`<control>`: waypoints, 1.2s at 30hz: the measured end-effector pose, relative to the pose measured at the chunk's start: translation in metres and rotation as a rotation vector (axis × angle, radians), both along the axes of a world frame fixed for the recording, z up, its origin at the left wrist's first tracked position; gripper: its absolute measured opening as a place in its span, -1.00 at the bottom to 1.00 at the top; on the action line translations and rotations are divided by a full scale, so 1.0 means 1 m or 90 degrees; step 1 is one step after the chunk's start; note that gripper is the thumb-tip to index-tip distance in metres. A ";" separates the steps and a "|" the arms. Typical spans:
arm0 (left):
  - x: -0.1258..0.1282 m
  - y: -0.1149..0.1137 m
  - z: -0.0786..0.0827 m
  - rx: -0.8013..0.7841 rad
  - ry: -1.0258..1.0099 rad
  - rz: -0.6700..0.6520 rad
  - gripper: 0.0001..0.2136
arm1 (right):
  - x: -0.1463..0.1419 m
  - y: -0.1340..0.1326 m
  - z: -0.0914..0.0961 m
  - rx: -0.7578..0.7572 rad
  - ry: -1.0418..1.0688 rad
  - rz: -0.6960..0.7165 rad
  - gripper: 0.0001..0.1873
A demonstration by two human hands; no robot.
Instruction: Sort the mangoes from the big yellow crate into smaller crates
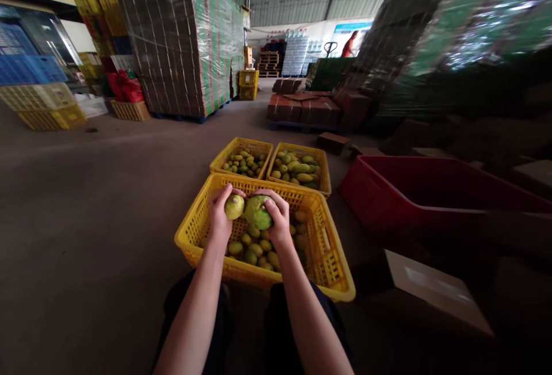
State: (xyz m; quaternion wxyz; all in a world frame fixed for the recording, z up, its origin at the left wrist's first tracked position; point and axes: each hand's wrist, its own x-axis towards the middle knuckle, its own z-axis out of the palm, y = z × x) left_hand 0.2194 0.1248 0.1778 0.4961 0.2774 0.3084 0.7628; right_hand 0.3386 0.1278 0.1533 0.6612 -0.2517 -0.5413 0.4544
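Observation:
My left hand (221, 212) is closed around a small yellow papaya (234, 207), its stem end facing me. My right hand (278, 214) grips a larger green papaya (257, 214), with the thumb pressed on it near the stem. The two fruits are side by side, close together, above a yellow plastic crate (332, 254) that stands before my knees. Several yellow-green papayas (254, 248) lie on the crate's bottom, partly hidden by my forearms.
Behind the crate, two more yellow crates, left (215, 163) and right (324, 175), hold fruit. A red tub (366, 191) and a cardboard box (435, 289) stand at right. Wrapped pallet stacks (172, 41) rise beyond, and a person (349, 45) is at the back.

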 end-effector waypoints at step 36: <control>-0.014 0.024 -0.017 -0.303 -0.405 -0.047 -0.77 | -0.022 0.022 -0.008 -0.541 0.540 0.174 -0.76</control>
